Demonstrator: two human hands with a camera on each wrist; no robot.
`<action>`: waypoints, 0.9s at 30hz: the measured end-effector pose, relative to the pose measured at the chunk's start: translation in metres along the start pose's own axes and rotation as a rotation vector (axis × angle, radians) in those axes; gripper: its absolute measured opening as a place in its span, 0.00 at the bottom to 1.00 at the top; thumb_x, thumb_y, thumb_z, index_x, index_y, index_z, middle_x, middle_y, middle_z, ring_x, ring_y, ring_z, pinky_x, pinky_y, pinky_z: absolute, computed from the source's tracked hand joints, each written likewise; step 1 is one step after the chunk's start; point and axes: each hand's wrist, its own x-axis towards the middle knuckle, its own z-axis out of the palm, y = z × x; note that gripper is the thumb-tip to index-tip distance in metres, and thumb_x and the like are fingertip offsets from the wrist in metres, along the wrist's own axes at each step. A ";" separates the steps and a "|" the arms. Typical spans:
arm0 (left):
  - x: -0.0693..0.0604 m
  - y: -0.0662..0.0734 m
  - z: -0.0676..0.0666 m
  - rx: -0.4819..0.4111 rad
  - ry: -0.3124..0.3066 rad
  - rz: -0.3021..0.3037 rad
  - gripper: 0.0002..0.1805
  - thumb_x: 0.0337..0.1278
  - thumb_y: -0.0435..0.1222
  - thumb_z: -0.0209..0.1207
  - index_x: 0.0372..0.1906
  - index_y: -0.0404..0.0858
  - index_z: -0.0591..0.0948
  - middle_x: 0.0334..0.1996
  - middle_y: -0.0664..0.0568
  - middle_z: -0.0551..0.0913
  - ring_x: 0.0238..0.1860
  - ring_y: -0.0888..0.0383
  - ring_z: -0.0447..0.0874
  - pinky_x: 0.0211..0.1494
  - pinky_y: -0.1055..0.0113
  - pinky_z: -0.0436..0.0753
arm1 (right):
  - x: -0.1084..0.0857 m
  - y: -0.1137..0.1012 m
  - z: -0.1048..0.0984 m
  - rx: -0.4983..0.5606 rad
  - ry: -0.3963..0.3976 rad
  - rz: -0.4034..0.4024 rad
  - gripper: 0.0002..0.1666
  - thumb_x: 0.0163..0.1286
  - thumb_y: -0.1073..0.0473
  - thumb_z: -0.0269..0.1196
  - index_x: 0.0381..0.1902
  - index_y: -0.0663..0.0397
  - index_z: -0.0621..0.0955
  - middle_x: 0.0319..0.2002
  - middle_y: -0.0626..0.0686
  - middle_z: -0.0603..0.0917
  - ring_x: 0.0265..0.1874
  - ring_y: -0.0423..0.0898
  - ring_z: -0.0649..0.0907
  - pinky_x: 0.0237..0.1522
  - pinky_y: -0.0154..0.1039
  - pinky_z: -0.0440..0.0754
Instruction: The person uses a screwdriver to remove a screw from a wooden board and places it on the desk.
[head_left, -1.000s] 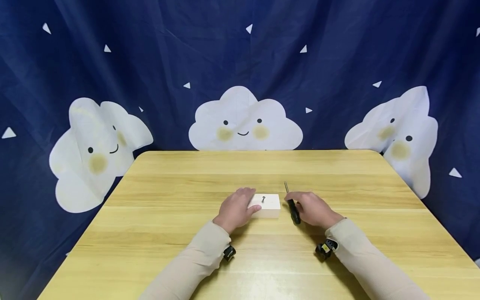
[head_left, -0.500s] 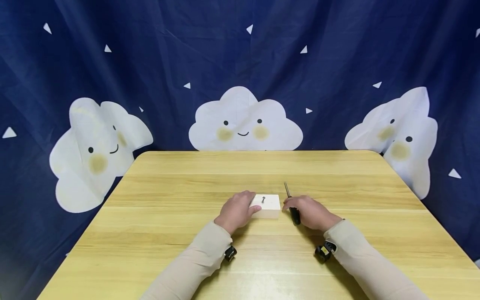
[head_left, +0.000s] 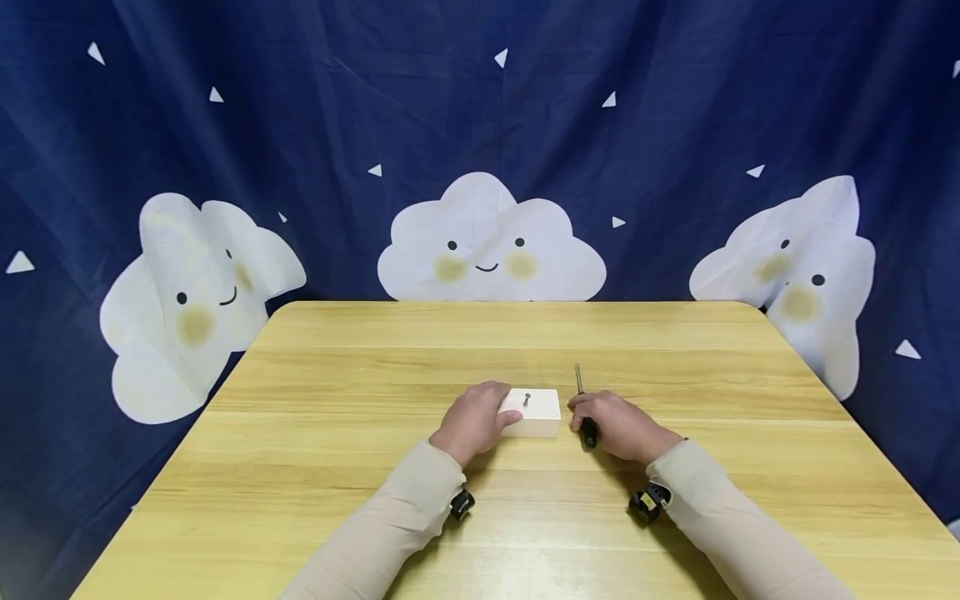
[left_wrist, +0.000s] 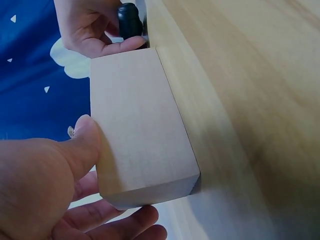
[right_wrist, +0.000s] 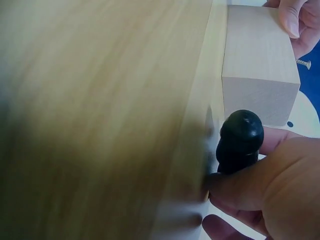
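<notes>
A pale wooden block (head_left: 542,405) lies on the table with a screw (head_left: 527,399) standing up from its top. The left hand (head_left: 471,421) grips the block's left end, thumb on the near side and fingers behind. Just right of the block, the right hand (head_left: 621,425) holds a screwdriver by its black handle (head_left: 588,433), the metal shaft (head_left: 578,377) pointing away toward the back. In the right wrist view the thumb and fingers are around the handle (right_wrist: 241,142), beside the block's end face (right_wrist: 260,100). The left wrist view shows the block (left_wrist: 142,120) against the left thumb.
The wooden table (head_left: 360,350) extends around both hands. Behind it hangs a dark blue curtain (head_left: 330,108) with white clouds and small triangles. A small black device (head_left: 461,504) is strapped at the left wrist, another (head_left: 648,503) at the right.
The right fingers have closed further round the screwdriver handle, and its shaft has swung slightly to the right, standing more upright in the head view. The left hand and block have barely moved.
</notes>
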 end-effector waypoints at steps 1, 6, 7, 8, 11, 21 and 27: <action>0.000 0.000 0.000 0.000 0.000 -0.001 0.27 0.62 0.46 0.61 0.61 0.35 0.77 0.58 0.44 0.78 0.59 0.47 0.76 0.62 0.56 0.74 | 0.000 0.000 0.000 0.003 0.003 -0.001 0.26 0.48 0.88 0.57 0.30 0.53 0.85 0.46 0.60 0.84 0.46 0.58 0.83 0.49 0.50 0.82; 0.001 -0.001 0.001 -0.003 0.010 0.008 0.26 0.62 0.46 0.61 0.60 0.35 0.77 0.57 0.43 0.79 0.59 0.47 0.76 0.63 0.56 0.74 | -0.001 0.002 -0.001 0.019 0.014 -0.012 0.27 0.45 0.89 0.57 0.31 0.54 0.84 0.46 0.60 0.84 0.47 0.58 0.83 0.49 0.50 0.82; 0.001 -0.001 0.001 -0.005 0.011 0.011 0.26 0.62 0.46 0.61 0.60 0.34 0.77 0.57 0.43 0.79 0.59 0.47 0.76 0.62 0.56 0.74 | -0.002 0.003 -0.001 0.018 0.016 -0.013 0.28 0.44 0.89 0.57 0.31 0.54 0.84 0.46 0.60 0.84 0.47 0.58 0.83 0.49 0.50 0.82; 0.001 -0.002 0.001 -0.004 0.010 0.014 0.26 0.62 0.46 0.61 0.60 0.34 0.77 0.57 0.43 0.79 0.59 0.47 0.76 0.62 0.56 0.74 | -0.002 0.004 -0.001 0.019 0.020 -0.013 0.28 0.43 0.89 0.57 0.31 0.53 0.84 0.46 0.60 0.83 0.46 0.59 0.83 0.50 0.50 0.82; 0.002 -0.003 0.000 0.000 -0.004 0.014 0.27 0.62 0.47 0.61 0.60 0.34 0.77 0.57 0.43 0.79 0.59 0.47 0.76 0.63 0.56 0.74 | -0.003 0.005 0.000 0.021 0.036 -0.006 0.29 0.42 0.90 0.56 0.32 0.53 0.84 0.46 0.60 0.83 0.46 0.58 0.83 0.50 0.50 0.81; 0.003 -0.005 -0.003 0.011 -0.031 0.025 0.30 0.57 0.47 0.64 0.61 0.33 0.77 0.58 0.43 0.78 0.61 0.46 0.74 0.65 0.56 0.72 | -0.004 0.004 -0.005 0.037 0.098 0.026 0.27 0.45 0.90 0.55 0.32 0.55 0.82 0.42 0.57 0.85 0.49 0.59 0.82 0.55 0.51 0.78; 0.004 -0.004 -0.005 0.012 -0.039 0.030 0.33 0.52 0.47 0.68 0.61 0.33 0.77 0.58 0.42 0.78 0.60 0.45 0.74 0.65 0.56 0.72 | -0.004 0.008 -0.007 0.044 0.171 0.017 0.26 0.43 0.88 0.59 0.35 0.59 0.81 0.40 0.55 0.85 0.46 0.57 0.83 0.52 0.49 0.81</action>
